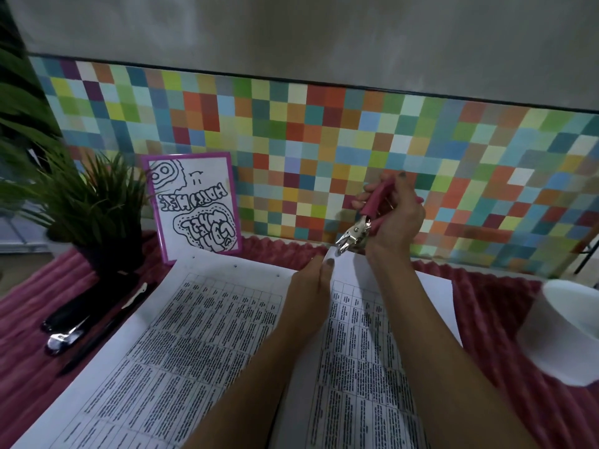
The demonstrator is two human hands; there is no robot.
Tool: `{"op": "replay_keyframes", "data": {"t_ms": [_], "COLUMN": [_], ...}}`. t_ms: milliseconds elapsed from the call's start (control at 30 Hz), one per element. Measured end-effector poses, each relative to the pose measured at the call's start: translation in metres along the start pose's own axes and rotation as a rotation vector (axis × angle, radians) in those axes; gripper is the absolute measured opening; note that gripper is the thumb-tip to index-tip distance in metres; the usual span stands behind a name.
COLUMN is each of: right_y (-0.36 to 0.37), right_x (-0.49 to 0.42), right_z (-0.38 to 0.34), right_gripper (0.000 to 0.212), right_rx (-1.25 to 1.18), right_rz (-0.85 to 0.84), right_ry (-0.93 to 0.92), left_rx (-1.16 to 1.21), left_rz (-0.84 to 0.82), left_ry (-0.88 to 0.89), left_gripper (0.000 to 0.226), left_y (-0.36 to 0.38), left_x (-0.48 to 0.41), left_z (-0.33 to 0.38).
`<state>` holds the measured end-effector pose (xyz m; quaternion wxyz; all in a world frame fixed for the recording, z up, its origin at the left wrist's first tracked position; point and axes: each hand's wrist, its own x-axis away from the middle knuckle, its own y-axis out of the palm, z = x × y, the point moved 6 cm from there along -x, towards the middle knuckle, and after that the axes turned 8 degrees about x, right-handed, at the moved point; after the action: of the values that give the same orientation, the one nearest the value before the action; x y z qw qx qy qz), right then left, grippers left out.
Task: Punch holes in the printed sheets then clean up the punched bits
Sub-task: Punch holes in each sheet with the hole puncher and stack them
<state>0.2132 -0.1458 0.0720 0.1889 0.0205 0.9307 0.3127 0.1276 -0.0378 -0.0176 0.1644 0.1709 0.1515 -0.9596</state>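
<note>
Printed sheets (207,335) mid-punching: left hand (308,283) pinches their edge, right hand (397,218) grips punch (355,236); next likely needs squeezing.

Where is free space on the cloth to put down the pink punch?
Bare cloth for the punch lies between the sheets and the white bowl, and along the tiled wall. The left is crowded: plant pot, black tool, pen.

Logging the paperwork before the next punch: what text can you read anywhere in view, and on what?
On the purple-framed white card: black hand-drawn bubble letters, apparently mirrored, not readable with confidence.
On the white printed table sheets: print too small and blurred to read.
Nothing else bears text.
</note>
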Motion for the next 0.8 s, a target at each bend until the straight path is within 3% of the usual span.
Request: {"op": "replay_keyframes", "data": {"t_ms": [300, 533, 800], "right_y": [0.012, 0.01, 0.01], "right_x": [-0.003, -0.003, -0.005], "right_z": [0.011, 0.011, 0.013], "right_gripper": [0.023, 0.032, 0.031], "right_rx": [0.184, 0.222, 0.252], "right_rz": [-0.097, 0.002, 0.008], "right_ry": [0.051, 0.022, 0.104], "left_rx": [-0.021, 0.138, 0.033], "left_rz": [-0.011, 0.006, 0.045], "left_ry": [0.009, -0.11, 0.007], "left_gripper": [0.037, 0.035, 0.037], "left_y": [0.001, -0.001, -0.003], "left_x": [0.001, 0.001, 0.001], "left_z": [0.002, -0.001, 0.005]}}
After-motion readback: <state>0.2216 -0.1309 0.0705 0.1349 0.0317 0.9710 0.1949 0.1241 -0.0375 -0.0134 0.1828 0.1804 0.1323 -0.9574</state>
